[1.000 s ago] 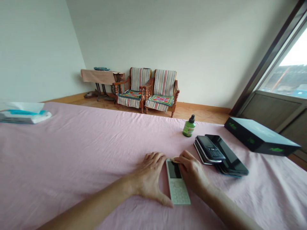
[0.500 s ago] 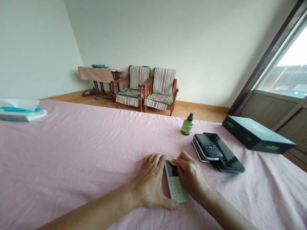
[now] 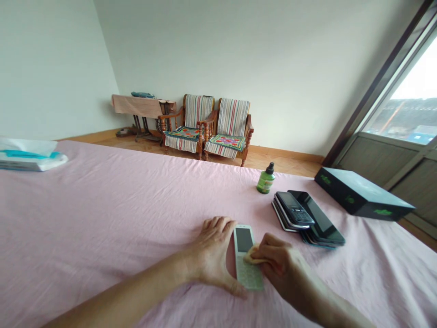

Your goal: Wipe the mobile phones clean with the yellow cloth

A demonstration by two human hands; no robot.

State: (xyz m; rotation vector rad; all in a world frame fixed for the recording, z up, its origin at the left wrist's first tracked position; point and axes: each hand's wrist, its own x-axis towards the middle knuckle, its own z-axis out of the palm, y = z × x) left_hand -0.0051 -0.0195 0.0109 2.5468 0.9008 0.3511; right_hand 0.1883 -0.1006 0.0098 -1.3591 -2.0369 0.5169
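A white keypad mobile phone [image 3: 244, 240] lies face up on the pink cloth [image 3: 129, 218], its dark screen toward the far end. My left hand [image 3: 213, 255] is spread along its left side, fingers at the top corner and thumb near the bottom edge. Pinched in my right hand [image 3: 280, 264] is a small yellowish cloth [image 3: 253, 255], pressed on the phone just below the screen. Part of the keypad's right side is hidden by my right hand.
To the right lie a stack of phones [image 3: 294, 210] and a stack of dark tablets [image 3: 321, 218]. Behind them stand a green spray bottle [image 3: 265, 180] and a black box [image 3: 362, 191]. A tissue pack [image 3: 37, 160] lies far left. Two wooden chairs [image 3: 234, 123] stand by the wall.
My right hand has drawn the cloth down from the top of the phone's screen to the upper keypad, uncovering the screen. My left hand has barely moved.
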